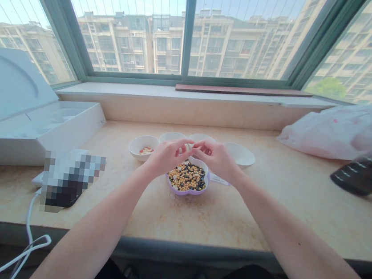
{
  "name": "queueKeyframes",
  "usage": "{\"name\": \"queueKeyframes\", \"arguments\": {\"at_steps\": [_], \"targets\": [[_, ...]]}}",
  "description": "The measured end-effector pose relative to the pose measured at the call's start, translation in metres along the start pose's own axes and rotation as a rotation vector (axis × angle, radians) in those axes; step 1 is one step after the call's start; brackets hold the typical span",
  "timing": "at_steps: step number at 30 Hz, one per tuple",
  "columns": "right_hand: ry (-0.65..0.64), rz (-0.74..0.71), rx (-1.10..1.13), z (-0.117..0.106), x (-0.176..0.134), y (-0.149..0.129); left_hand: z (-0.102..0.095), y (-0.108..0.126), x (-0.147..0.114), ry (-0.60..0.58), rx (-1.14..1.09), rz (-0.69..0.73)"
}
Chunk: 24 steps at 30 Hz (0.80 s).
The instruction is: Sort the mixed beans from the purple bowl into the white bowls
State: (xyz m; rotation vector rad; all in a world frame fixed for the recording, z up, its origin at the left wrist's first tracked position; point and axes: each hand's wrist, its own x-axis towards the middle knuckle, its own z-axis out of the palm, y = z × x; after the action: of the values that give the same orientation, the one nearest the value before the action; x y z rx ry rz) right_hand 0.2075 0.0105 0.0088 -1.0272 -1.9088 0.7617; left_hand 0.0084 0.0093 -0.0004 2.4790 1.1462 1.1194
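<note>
My left hand (169,154) and my right hand (216,158) meet above the far edge of a purple-rimmed, lobed dish (186,193). Fingers of both are bent and close together, and a small pale piece (188,148) shows between them, too small to name. Mixed black, yellow and green beans (188,176) fill the dish, with some flat pale pieces among them. Left of my hands is a white bowl (134,147) holding a few reddish and pale pieces. Two more white bowls stand behind my hands, partly hidden, and another white bowl (243,156) is at the right.
A pale strip with printing (219,179) sticks out beside the dish. On the left are an open white box (74,120), a blurred-out dark object (68,184) and a white cable (30,216). A plastic bag (334,132) and a dark bottle (358,175) occupy the right.
</note>
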Motion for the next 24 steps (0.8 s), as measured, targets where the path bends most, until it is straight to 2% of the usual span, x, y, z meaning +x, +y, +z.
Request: {"name": "queueKeyframes", "arguments": {"at_steps": [2,6,15,24], "targets": [[0.009,-0.039,-0.083,0.0028,-0.0010,0.0009,0.0011,0.0001,-0.0002,-0.005,-0.021,0.024],[0.037,-0.058,-0.115,0.0041,-0.0007,0.0039,0.0026,-0.0011,-0.0002,0.020,-0.036,0.054],[0.076,-0.054,-0.022,0.0044,0.0005,0.0055,0.0067,0.0000,0.0002,0.073,-0.127,0.062],[-0.155,0.168,0.349,0.0044,-0.0001,0.0049,0.0067,-0.0035,-0.0018,0.116,-0.056,0.165]]}}
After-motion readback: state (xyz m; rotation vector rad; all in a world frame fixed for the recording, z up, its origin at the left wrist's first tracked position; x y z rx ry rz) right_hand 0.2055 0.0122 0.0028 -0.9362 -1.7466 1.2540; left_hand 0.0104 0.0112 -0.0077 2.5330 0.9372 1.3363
